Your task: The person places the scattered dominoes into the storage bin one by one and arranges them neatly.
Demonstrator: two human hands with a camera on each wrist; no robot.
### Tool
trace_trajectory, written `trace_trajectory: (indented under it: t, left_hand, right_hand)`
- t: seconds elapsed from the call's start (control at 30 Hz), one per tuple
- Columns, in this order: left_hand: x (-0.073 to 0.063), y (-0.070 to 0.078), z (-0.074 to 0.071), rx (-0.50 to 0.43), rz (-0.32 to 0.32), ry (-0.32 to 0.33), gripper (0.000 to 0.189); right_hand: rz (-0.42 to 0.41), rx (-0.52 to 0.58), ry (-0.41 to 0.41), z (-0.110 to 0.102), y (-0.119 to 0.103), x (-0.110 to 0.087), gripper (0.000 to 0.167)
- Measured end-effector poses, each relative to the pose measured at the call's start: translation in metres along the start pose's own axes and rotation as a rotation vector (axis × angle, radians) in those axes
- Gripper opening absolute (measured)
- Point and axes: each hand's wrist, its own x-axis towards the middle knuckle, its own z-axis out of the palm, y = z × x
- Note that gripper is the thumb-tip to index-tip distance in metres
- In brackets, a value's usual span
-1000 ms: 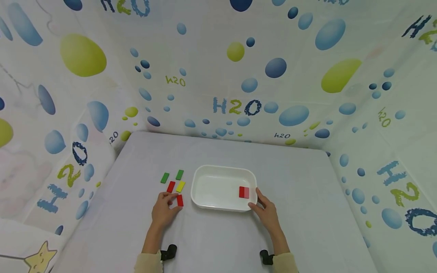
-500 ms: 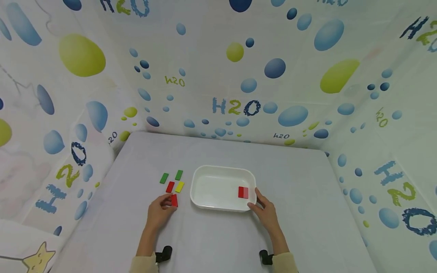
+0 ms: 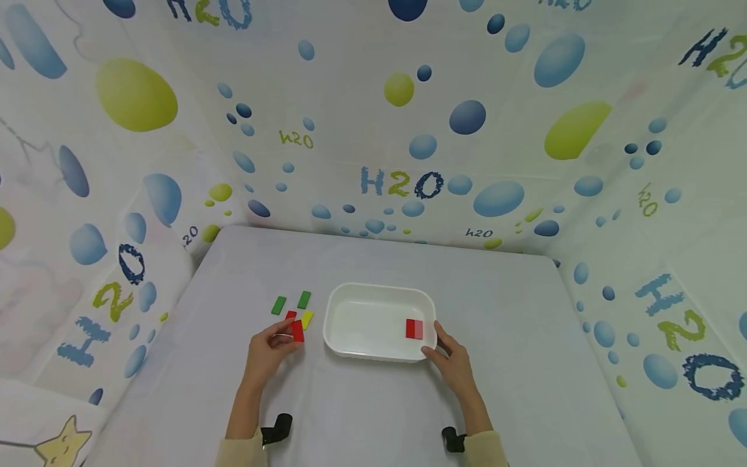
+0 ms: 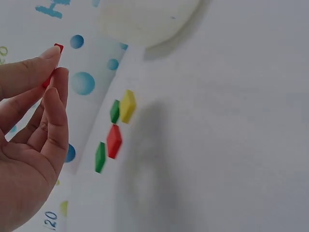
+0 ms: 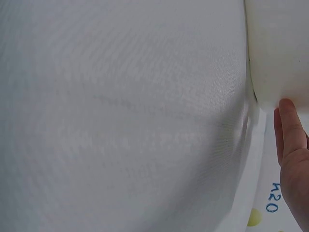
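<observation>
My left hand [image 3: 265, 360] pinches a small red block [image 3: 297, 331] between thumb and fingertips, raised off the white cloth. In the left wrist view the thumb covers much of this block [image 4: 59, 47]. Behind it lie a second red block [image 4: 114, 141], partly hidden in the head view, a yellow block [image 3: 307, 320] and two green blocks [image 3: 279, 305]. My right hand [image 3: 454, 370] holds the white tray [image 3: 373, 355] at its near right corner, thumb at the front, fingers along the right side. Inside the tray is a red block [image 3: 411, 329] with a paler pink patch beside it.
White cloth [image 3: 502, 311] covers the table. Patterned sheets [image 3: 327, 97] with blue and green dots stand up behind and on both sides. A black camera mount [image 3: 277, 429] sits at the left wrist, another [image 3: 452, 440] at the right.
My left hand has picked up the red block, drawn it a little left, then lifted it upward over the other blocks in the head view. The right hand stays on the tray.
</observation>
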Motion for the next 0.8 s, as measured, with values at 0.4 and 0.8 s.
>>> trace_trajectory:
  t: [0.4, 0.8]
  left_hand:
    - [0.006, 0.034, 0.008, -0.002, 0.071, -0.001, 0.054]
    - [0.016, 0.051, 0.039, -0.055, 0.179, -0.078, 0.053]
  right_hand:
    - [0.000, -0.040, 0.004, 0.000, -0.013, -0.003, 0.068]
    - [0.015, -0.031, 0.004, 0.000, -0.009, -0.001, 0.069]
